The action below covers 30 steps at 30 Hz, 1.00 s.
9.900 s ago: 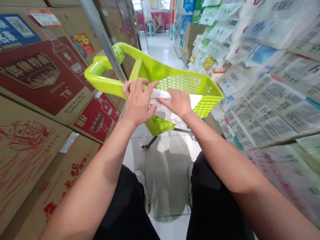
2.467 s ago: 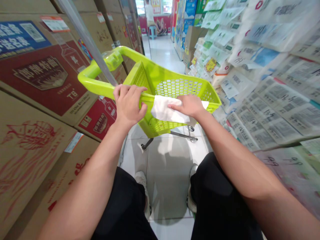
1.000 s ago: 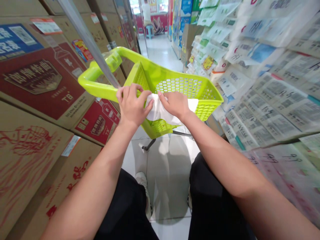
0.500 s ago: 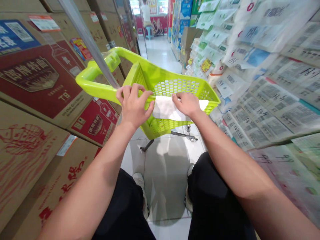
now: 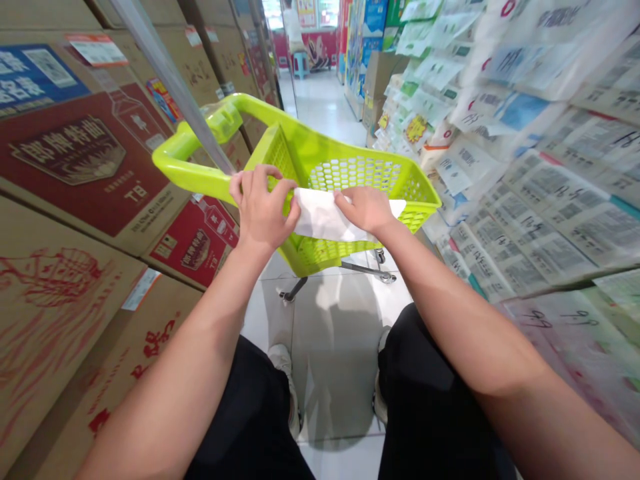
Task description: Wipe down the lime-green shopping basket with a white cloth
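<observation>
A lime-green shopping cart basket with a looped handle stands in front of my knees in a narrow aisle. My left hand is closed over the basket's near rim, fingers curled onto it, its thumb touching the cloth's left end. A white cloth lies along that rim. My right hand presses down on the cloth with fingers stretched flat and together, covering its middle. The cloth's right end sticks out beyond my wrist.
Stacked brown cardboard cartons with red labels wall the left side. Shelves of white packaged goods crowd the right. A metal pole slants past the cart handle. White tiled floor runs ahead; a person stands far down the aisle.
My right hand slid left along the rim with the cloth, toward my left hand. The left hand kept its hold; the cart barely shifted.
</observation>
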Tool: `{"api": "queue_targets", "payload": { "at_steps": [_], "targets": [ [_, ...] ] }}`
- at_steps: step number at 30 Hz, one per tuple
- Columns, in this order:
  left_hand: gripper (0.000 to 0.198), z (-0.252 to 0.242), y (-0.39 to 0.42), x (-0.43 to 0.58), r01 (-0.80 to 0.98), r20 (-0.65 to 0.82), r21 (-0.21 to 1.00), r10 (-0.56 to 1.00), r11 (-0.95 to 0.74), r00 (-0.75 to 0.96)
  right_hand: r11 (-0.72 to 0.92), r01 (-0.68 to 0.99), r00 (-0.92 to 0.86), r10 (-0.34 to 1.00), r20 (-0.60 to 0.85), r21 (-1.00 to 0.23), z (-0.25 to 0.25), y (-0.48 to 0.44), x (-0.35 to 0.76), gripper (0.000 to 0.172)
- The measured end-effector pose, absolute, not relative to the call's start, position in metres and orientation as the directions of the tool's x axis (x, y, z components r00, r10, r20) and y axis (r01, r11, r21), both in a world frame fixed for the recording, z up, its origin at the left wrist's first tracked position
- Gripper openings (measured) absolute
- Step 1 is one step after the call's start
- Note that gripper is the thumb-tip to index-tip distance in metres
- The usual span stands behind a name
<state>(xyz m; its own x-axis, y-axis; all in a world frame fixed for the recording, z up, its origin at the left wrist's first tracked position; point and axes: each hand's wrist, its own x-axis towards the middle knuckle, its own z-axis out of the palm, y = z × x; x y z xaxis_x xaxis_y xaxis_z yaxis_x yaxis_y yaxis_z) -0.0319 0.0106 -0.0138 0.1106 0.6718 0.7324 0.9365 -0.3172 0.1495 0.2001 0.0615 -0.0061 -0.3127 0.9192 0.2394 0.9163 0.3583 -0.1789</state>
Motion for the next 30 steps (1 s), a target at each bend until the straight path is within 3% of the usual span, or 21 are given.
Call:
{"api": "queue_targets", "payload": {
  "at_steps": [7, 15, 23, 30],
  "targets": [
    [0.025, -0.009, 0.006, -0.019, 0.929, 0.698, 0.192, 0.71, -0.317, 0.098, 0.276, 0.942, -0.228, 0.944, 0.24, -0.192, -0.01, 0.072, 0.232, 0.049],
    [0.037, -0.011, 0.004, -0.013, 0.924, 0.722, 0.171, 0.682, -0.343, 0.12, 0.404, 0.898, -0.333, 0.883, 0.331, -0.176, -0.007, 0.049, 0.169, 0.083],
    [0.035, -0.015, 0.01, -0.027, 0.929, 0.725, 0.227, 0.687, -0.293, 0.039, 0.506, 0.857, -0.463, 0.838, 0.289, -0.097, -0.01, 0.05, 0.181, 0.07],
    [0.031, -0.016, 0.016, -0.033, 0.932, 0.749, 0.207, 0.661, -0.297, 0.044, 0.472, 0.88, -0.451, 0.866, 0.216, -0.053, -0.017, 0.06, 0.229, 0.067]
  ]
}}
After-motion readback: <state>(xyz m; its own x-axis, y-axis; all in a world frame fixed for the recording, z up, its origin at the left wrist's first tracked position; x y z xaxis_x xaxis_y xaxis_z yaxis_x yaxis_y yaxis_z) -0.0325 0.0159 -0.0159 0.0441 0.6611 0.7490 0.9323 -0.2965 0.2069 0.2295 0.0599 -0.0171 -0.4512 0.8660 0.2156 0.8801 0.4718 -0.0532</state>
